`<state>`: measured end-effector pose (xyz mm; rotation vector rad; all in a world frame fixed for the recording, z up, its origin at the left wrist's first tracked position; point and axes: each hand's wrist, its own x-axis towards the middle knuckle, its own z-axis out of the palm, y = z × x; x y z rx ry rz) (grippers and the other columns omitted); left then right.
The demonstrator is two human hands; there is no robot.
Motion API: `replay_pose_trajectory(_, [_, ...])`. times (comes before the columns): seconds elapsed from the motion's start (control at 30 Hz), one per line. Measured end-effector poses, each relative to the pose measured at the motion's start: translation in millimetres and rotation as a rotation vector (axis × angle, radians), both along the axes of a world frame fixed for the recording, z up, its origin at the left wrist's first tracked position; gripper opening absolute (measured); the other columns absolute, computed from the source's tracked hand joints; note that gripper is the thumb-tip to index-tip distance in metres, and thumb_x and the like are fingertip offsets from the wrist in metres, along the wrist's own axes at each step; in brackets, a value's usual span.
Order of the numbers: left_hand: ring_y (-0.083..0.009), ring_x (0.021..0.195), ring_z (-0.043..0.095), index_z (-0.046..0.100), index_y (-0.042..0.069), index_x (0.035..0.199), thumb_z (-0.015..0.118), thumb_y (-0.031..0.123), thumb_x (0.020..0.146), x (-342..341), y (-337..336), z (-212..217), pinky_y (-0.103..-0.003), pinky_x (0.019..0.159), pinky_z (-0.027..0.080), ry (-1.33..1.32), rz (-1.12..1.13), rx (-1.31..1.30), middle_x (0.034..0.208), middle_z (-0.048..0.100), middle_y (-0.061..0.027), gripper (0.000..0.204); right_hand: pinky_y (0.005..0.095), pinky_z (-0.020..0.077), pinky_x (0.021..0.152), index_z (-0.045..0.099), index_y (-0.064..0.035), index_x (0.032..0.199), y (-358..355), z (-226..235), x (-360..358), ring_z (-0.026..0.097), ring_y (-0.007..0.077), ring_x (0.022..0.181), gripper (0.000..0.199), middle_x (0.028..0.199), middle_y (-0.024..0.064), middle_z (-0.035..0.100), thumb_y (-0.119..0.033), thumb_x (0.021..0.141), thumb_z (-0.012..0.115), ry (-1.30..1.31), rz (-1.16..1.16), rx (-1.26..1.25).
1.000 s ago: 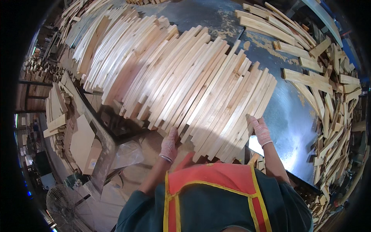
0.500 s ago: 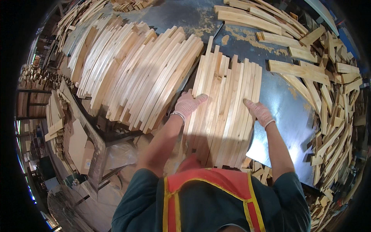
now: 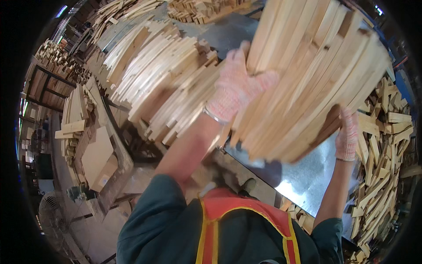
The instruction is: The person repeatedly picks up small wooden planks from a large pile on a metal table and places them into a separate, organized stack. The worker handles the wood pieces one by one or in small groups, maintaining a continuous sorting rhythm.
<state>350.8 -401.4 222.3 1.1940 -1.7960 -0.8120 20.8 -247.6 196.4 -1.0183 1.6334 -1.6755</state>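
Observation:
Between my two gloved hands, a bundle of wooden strips (image 3: 307,88) is lifted and tilted above the metal tabletop (image 3: 303,171). My left hand (image 3: 235,86) presses the bundle's left side, thumb lying over the strips. On the opposite side, my right hand (image 3: 347,134) grips the lower right edge; part of its fingers is hidden behind the wood. The strips lie side by side with uneven ends and look slightly blurred. Just left of my left hand lies a wide row of similar wooden strips (image 3: 162,75).
Loose offcuts (image 3: 382,176) are heaped along the right side. Stacked short blocks (image 3: 202,11) stand at the far edge. To the left are a wooden-edged bench (image 3: 118,149) with boards on it and a fan (image 3: 52,211) on the floor.
Both hands have raised the bundle of wooden strips off the tabletop, up and to the right, tilting it. The metal surface where it lay now shows.

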Motion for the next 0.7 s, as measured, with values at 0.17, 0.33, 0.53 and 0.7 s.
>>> replay_pose_trajectory(0.17, [-0.0294, 0.137, 0.053, 0.036, 0.005, 0.160, 0.078, 0.056, 0.086, 116, -57, 60, -0.038, 0.113, 0.045, 0.218, -0.316, 0.183, 0.157, 0.044, -0.0151, 0.099, 0.0370, 0.0408, 0.112, 0.057, -0.0004, 0.136, -53, 29, 105, 0.056, 0.0222, 0.124, 0.057, 0.130, 0.0097, 0.062, -0.030, 0.091, 0.074, 0.109, 0.107, -0.123])
replay_pose_trajectory(0.33, [-0.0268, 0.134, 0.054, 0.041, 0.006, 0.154, 0.062, 0.031, 0.095, 298, -134, -85, -0.038, 0.112, 0.045, -0.832, -0.481, -0.019, 0.151, 0.049, -0.0151, 0.067, 0.0434, 0.0360, 0.118, 0.048, -0.0001, 0.145, -51, -128, 265, 0.051, 0.0320, 0.135, 0.062, 0.144, 0.0167, 0.053, -0.022, 0.090, 0.064, 0.909, 0.496, 0.307])
replay_pose_trajectory(0.53, [-0.0275, 0.130, 0.055, 0.056, 0.006, 0.135, 0.054, 0.012, 0.097, 386, -145, -149, -0.044, 0.106, 0.048, -1.624, -0.369, -0.206, 0.138, 0.057, -0.0131, 0.039, 0.0417, 0.0329, 0.123, 0.038, 0.0047, 0.154, -61, -146, 335, 0.043, 0.0386, 0.146, 0.073, 0.157, 0.0272, 0.043, -0.015, 0.087, 0.061, 1.148, 0.548, 0.553])
replay_pose_trajectory(0.7, [-0.0331, 0.132, 0.058, 0.058, 0.008, 0.142, 0.055, 0.007, 0.095, 392, -133, -112, -0.045, 0.108, 0.048, -1.112, -0.142, -0.305, 0.140, 0.062, -0.0156, 0.047, 0.0390, 0.0373, 0.120, 0.035, 0.0083, 0.156, -75, -164, 300, 0.046, 0.0332, 0.146, 0.077, 0.155, 0.0296, 0.047, -0.021, 0.092, 0.068, -0.138, 0.458, 0.462])
